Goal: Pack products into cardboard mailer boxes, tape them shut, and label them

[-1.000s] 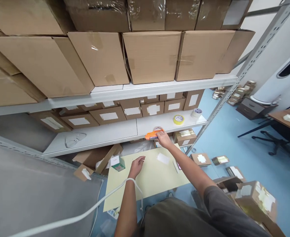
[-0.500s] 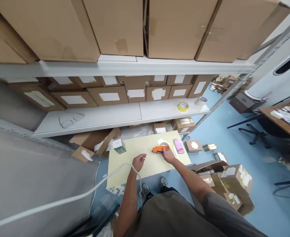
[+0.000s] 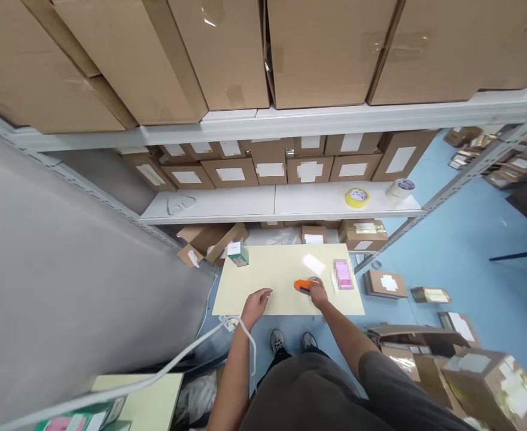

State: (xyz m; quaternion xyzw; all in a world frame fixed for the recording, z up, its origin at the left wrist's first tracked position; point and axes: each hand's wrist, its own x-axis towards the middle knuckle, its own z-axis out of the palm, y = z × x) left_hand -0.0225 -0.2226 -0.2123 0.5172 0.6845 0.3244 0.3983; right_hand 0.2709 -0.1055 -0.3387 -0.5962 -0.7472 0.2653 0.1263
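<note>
My right hand point(image 3: 319, 293) is closed around an orange tape dispenser point(image 3: 303, 285), held over the right half of the pale yellow table point(image 3: 272, 269). A roll of tape shows partly behind the fingers. My left hand point(image 3: 256, 305) hovers near the table's front edge, holding nothing, its fingers loosely stretched to the right. Beyond the dispenser lies a white paper label point(image 3: 312, 263). To the right is a pink item point(image 3: 344, 274), pixelated in the picture, beside a thin white strip point(image 3: 334, 281). A small green and white box point(image 3: 237, 254) stands at the table's back left.
A shelf point(image 3: 227, 205) behind the table carries labelled cartons, a yellow tape roll point(image 3: 357, 197), a white tape roll point(image 3: 400, 188) and clear glasses point(image 3: 180, 204). A white cable point(image 3: 168, 366) crosses by my left arm. Cartons point(image 3: 385, 284) lie on the floor at right.
My view has shifted left. The right hand with the tape dispenser has drawn toward the table's front, away from the white label, which now lies uncovered. My left hand stays unladen.
</note>
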